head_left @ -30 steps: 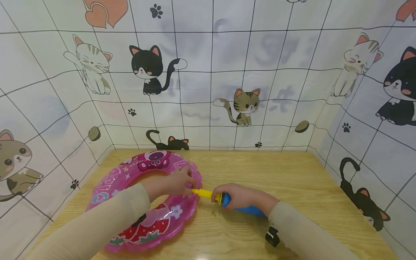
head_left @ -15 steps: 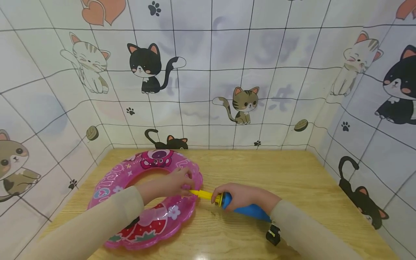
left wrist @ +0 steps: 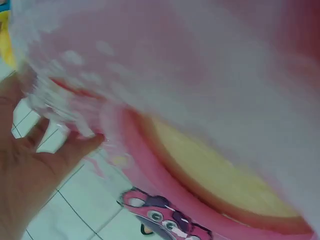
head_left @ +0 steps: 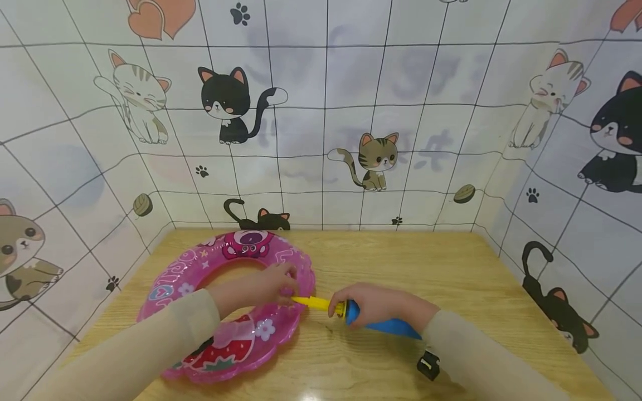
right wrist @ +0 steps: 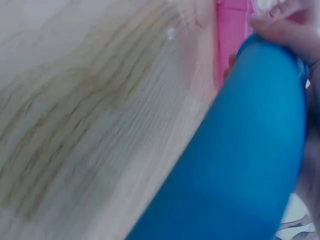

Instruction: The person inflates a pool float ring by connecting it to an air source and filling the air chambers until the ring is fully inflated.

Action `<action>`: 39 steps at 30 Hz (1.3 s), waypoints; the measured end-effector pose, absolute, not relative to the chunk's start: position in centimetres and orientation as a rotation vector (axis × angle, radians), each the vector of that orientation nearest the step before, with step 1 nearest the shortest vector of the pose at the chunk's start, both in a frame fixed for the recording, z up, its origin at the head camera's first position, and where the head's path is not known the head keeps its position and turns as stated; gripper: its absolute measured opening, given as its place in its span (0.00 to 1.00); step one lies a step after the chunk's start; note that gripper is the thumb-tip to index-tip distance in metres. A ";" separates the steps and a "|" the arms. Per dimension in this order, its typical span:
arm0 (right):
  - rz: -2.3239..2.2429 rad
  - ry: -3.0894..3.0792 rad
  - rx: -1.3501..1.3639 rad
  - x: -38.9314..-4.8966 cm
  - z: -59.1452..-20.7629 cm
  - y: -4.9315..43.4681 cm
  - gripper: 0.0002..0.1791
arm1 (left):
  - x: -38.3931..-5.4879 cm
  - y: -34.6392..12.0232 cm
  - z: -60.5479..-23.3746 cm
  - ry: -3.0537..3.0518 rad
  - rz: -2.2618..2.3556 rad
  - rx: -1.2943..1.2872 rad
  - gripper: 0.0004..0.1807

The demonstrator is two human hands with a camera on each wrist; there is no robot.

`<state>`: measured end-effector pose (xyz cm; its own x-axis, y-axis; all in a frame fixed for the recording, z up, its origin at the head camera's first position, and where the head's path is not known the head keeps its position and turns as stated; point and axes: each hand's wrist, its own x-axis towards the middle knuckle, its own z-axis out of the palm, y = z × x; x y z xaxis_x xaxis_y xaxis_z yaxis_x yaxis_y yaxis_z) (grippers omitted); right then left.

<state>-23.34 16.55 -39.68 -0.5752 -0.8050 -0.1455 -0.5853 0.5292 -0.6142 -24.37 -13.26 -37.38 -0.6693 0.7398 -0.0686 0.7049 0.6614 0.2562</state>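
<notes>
A pink inflatable swim ring [head_left: 278, 334] with bear, flower and strawberry prints lies on the left of the table. My left hand [head_left: 275, 283] reaches over its opening and pinches the right side of the tube. Up close in the left wrist view, thumb and fingers of that hand [left wrist: 37, 170] hold the glossy vinyl. A yellow nozzle [head_left: 318, 303] points at this spot, its tip right by the left fingertips. It belongs to a blue hand pump [head_left: 396, 327], gripped by my right hand [head_left: 373, 305] around the nozzle end. The pump's long barrel [right wrist: 240, 140] fills much of the right wrist view.
The wood-grain table [head_left: 391, 256] meets a cat-print, tile-patterned covering [head_left: 301, 133] at the back and both sides. A small black device [head_left: 428, 365] sits by the right sleeve.
The ring has turned slightly, its bear print shifting to the right. The right hand and pump have moved a little right, and the nozzle tip stays at the left fingertips.
</notes>
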 end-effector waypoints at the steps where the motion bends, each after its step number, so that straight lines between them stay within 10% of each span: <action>1: -0.726 2.380 -1.126 -23.3 -39.7 17.0 0.23 | -24.4 -13.7 -37.3 2.699 0.334 1.161 0.05; 39: -0.796 2.560 -0.909 -26.2 -38.6 25.4 0.28 | -24.4 -16.2 -38.3 2.678 0.431 1.233 0.07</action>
